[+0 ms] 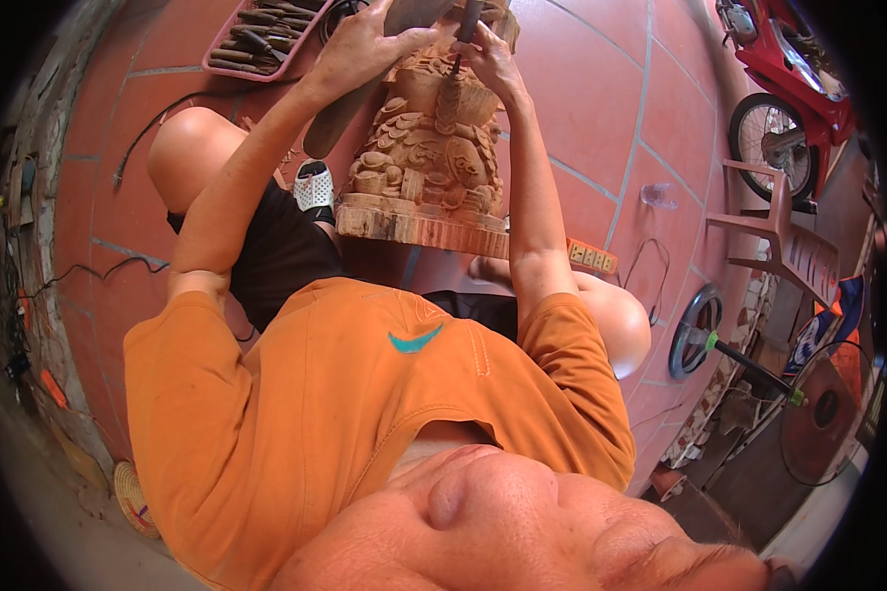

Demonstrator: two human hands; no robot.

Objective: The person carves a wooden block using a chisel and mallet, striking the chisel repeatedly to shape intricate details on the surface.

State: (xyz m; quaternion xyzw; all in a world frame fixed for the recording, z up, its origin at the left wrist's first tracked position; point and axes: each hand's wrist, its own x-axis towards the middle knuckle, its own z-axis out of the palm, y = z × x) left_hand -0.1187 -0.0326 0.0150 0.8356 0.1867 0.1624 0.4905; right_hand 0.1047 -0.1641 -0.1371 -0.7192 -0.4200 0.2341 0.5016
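A red tiled floor [596,108] spreads under everything; at the right a red motorbike [808,69] is parked, with a pale plastic chair [781,246] near it; the person in an orange shirt [296,394] sits with knees apart, and the carved wood piece [429,163] is on the floor just beyond the lap, its broad base [414,227] nearest the body and its far end cut off by the upper edge of the view; whether it stands or lies is hard to tell; left of it is a pink tray [282,73] of hand tools [266,34]; the left hand [360,49] appears wrapped around a long wooden club [337,126], which slants down beside the carving; the right hand [493,64] is closed narrowly on a slim chisel [471,18], whose tip points down at the upper relief, though contact there is too small to confirm; the step in hand looks like cutting detail, chisel being set and club ready as a mallet; the next move, I judge, calls for a firm right grip, a settled tip angle and a short, measured tap, since a slip could chip the raised relief.
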